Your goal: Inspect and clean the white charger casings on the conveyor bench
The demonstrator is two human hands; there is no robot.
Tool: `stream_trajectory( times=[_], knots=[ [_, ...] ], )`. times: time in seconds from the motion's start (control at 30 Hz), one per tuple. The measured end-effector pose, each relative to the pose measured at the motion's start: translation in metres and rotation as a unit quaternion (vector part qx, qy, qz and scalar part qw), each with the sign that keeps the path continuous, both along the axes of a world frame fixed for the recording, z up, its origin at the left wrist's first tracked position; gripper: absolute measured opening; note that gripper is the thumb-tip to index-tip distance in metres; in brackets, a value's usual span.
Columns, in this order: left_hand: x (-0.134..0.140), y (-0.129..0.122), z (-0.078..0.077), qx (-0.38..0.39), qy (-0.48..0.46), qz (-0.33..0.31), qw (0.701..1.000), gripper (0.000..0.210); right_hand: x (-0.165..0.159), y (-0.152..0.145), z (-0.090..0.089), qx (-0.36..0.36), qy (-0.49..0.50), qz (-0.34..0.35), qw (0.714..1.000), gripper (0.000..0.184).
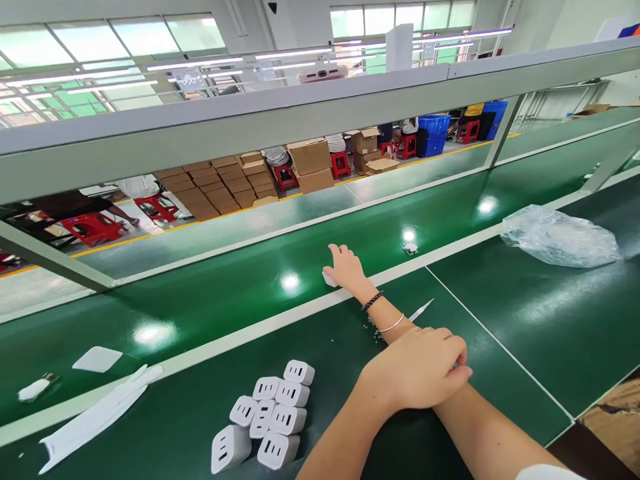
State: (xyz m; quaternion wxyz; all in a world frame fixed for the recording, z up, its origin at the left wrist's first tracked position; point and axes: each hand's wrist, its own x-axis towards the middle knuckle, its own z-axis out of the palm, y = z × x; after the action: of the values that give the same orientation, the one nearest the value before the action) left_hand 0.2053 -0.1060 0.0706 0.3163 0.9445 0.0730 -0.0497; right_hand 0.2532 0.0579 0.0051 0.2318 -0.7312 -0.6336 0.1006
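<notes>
Those crossed arms look risky to me: the left hand (420,368) lies over the right forearm (483,413), so a sudden pull could jar the right hand (347,268) and knock the white piece (329,279) by its thumb, on the green belt (225,293) beside the pale rail (270,325). Whether that hand grips it, I can't tell; the left's fingers curl loosely (their inside is hidden from me). I count one such piece there, eight white chargers (263,419), one glove (100,415), one plastic bag (560,237).
</notes>
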Motion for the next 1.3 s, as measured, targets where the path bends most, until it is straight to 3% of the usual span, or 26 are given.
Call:
stream_trajectory(
  times=[0.13,0.2,0.3,0.37,0.43,0.5,0.57,0.63,0.73,0.87,0.93,1.03,1.1,1.3],
  knots=[
    [0.004,-0.006,-0.002,0.013,-0.025,-0.014,1.000,0.025,0.004,-0.014,0.024,0.024,0.019,0.048,0.998,0.047],
    [0.006,-0.006,-0.005,0.022,-0.045,-0.018,0.999,0.025,0.007,-0.016,0.029,0.061,0.052,0.063,0.995,0.046],
    [-0.002,0.000,-0.013,0.021,-0.101,0.027,0.994,0.022,0.013,-0.011,0.028,0.101,0.114,0.080,0.985,0.043],
    [-0.020,0.003,-0.022,0.008,-0.169,0.097,0.981,0.020,0.016,-0.006,0.027,0.105,0.136,0.086,0.981,0.041],
    [-0.049,0.003,-0.033,0.018,-0.235,0.215,0.948,0.019,0.019,-0.004,0.027,0.111,0.152,0.090,0.978,0.037],
    [-0.085,0.001,-0.045,0.090,-0.234,0.388,0.887,0.017,0.020,-0.003,0.030,0.122,0.174,0.096,0.972,0.033],
    [-0.121,-0.001,-0.058,0.196,-0.148,0.528,0.813,0.023,0.021,-0.005,0.034,0.129,0.199,0.102,0.966,0.031],
    [-0.150,-0.003,-0.071,0.242,-0.046,0.584,0.773,0.032,0.022,-0.007,0.040,0.125,0.222,0.108,0.961,0.029],
    [-0.170,-0.007,-0.084,0.254,0.030,0.592,0.764,0.027,0.028,-0.013,0.049,0.123,0.238,0.120,0.956,0.028],
    [-0.154,-0.007,-0.086,0.250,-0.021,0.561,0.789,0.024,0.036,-0.019,0.053,0.112,0.195,0.140,0.964,0.018],
    [-0.136,-0.002,-0.087,0.216,-0.072,0.554,0.801,0.023,0.034,-0.020,0.050,0.012,0.126,0.185,0.975,0.009],
    [-0.110,0.005,-0.097,0.173,-0.119,0.563,0.800,0.026,0.023,-0.020,0.043,-0.172,0.024,0.250,0.953,0.006],
    [-0.100,0.007,-0.110,0.159,-0.145,0.588,0.780,0.028,0.014,-0.021,0.039,-0.216,0.000,0.265,0.940,0.010],
    [-0.104,-0.001,-0.145,0.086,-0.272,0.669,0.686,0.029,0.003,-0.020,0.040,-0.235,-0.016,0.274,0.932,0.006]
  ],
)
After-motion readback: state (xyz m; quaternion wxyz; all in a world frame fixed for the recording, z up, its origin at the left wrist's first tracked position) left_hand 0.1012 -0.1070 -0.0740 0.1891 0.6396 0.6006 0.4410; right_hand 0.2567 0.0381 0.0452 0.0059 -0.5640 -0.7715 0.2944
